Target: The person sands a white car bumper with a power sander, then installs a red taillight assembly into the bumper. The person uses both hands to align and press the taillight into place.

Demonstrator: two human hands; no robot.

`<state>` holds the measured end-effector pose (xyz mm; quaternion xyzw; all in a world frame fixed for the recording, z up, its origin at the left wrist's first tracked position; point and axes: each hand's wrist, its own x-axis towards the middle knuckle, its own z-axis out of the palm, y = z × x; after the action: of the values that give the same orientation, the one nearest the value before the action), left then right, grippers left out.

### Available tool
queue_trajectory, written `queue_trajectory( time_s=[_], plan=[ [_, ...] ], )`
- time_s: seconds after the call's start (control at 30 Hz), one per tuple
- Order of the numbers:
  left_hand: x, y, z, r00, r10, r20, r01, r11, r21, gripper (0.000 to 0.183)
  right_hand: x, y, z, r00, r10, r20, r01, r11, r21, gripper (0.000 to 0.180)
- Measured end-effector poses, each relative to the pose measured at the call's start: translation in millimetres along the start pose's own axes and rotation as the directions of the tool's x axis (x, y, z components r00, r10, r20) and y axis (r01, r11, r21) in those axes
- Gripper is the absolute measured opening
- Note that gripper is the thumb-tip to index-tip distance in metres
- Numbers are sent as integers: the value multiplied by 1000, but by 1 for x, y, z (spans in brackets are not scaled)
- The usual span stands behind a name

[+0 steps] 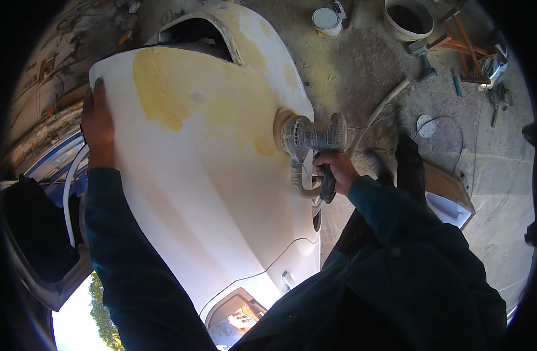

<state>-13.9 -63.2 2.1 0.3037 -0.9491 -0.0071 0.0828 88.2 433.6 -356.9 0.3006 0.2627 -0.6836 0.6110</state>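
A white car's rear side panel (176, 175) spreads out before me, with yellow body filler (156, 96) in patches over its upper part. My right hand (340, 171) grips the dark handle of a dusty orbital sander (312, 134). The sander is tilted on its side, its round pad (282, 131) against the panel near the right edge. A ribbed dust hose (297, 180) bends down from the tool. On the panel's left edge rests my left hand (99, 125), holding no tool; some of its fingers are hidden.
An opening (198, 37) gapes in the bodywork ahead. On the concrete floor at right lie a pale hose (384, 103), a perforated sanding disc (426, 126) and cables. A lidded tub (326, 22), a bucket (408, 19) and a wooden stand (463, 46) are farther off. A box (450, 193) sits behind my legs.
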Motion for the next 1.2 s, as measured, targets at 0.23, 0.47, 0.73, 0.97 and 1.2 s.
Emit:
queue_trajectory(
  time_s=[0.23,0.47,0.73,0.97,1.2],
  plan=[
    [10,-26,0,966,258,19,-255,941,222,71,-14,-9,18,999,-8,43,10,999,-51,7],
    [6,-13,12,985,175,4,-170,953,251,52,-35,-6,32,998,-46,48,48,997,-55,8],
    [-4,24,15,997,-21,-78,30,993,112,86,-40,29,-5,998,-1,55,12,979,-205,11],
    [-9,26,9,999,19,-31,-15,991,129,75,-58,21,14,988,-108,113,142,926,-349,11],
    [11,-17,20,964,263,-28,-243,923,299,66,-59,33,8,986,-126,107,158,906,-392,16]
  ],
)
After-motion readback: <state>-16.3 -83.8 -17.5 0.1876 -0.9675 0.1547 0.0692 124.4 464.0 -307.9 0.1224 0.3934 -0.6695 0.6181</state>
